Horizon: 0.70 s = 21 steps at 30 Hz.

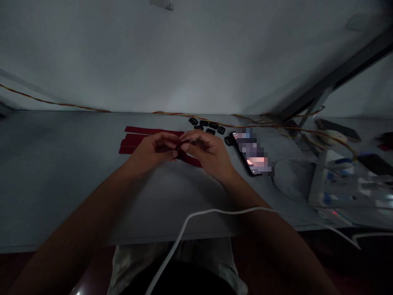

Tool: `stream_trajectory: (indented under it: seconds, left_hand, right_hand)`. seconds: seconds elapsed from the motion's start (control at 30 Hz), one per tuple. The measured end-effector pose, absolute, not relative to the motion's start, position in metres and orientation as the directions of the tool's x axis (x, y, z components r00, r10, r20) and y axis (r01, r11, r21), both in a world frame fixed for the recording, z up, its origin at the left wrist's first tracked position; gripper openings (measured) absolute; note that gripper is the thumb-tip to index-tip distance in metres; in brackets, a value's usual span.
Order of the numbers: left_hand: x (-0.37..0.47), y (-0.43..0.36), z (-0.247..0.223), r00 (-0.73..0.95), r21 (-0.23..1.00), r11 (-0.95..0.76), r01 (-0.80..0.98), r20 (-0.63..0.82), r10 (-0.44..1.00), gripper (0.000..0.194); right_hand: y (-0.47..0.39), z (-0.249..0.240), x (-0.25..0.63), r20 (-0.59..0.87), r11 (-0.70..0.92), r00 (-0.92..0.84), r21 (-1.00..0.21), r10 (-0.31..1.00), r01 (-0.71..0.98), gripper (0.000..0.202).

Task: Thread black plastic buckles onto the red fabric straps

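Note:
My left hand (147,151) and my right hand (215,155) meet above the table. Between their fingertips a dark red webbing strap (192,160) is bent into a small loop. The thumb and fingers of each hand pinch it. Something dark sits at my left fingertips, perhaps a buckle, but it is too dim to tell. More red straps (130,140) lie flat side by side, partly behind my left hand. Just beyond my right hand are several black slide buckles (213,125), loose on the tabletop.
A phone (250,157) with a lit screen lies right of my right hand. A white cable (215,211) crosses over my right forearm. Twisted wires (184,114) run along the wall. At the right stands a cluttered container (316,184) beside a metal frame (313,104).

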<state>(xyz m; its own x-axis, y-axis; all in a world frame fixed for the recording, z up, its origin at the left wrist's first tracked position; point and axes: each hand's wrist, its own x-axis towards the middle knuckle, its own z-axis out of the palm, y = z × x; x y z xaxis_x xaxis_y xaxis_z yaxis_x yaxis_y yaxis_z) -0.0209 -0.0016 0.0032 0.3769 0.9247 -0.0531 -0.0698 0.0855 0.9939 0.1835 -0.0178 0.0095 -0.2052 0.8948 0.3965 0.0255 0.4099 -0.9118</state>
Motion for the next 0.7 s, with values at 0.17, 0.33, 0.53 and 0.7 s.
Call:
stream_trajectory:
  seconds: [0.17,0.33,0.53,0.7]
  left_hand:
    - [-0.019,-0.003,0.0,0.389,0.992,0.065,0.108,-0.102,0.915,0.04]
    - [-0.017,-0.002,-0.005,0.414,0.985,0.122,0.119,-0.161,0.896,0.028]
    - [-0.016,-0.004,-0.005,0.464,0.985,0.171,-0.002,-0.151,0.873,0.028]
    - [-0.015,-0.007,-0.001,0.484,0.983,0.185,-0.018,-0.153,0.862,0.035]
  right_hand:
    - [-0.027,0.032,0.191,0.124,0.084,-0.229,-0.981,0.966,-0.177,0.041]
    - [-0.027,0.037,0.199,-0.107,-0.073,-0.265,-0.988,0.958,0.135,0.043]
    - [-0.021,0.022,0.199,-0.235,-0.168,-0.273,-0.954,0.933,0.247,0.036]
    - [-0.018,0.019,0.2,-0.277,-0.195,-0.347,-0.948,0.896,0.252,0.042]
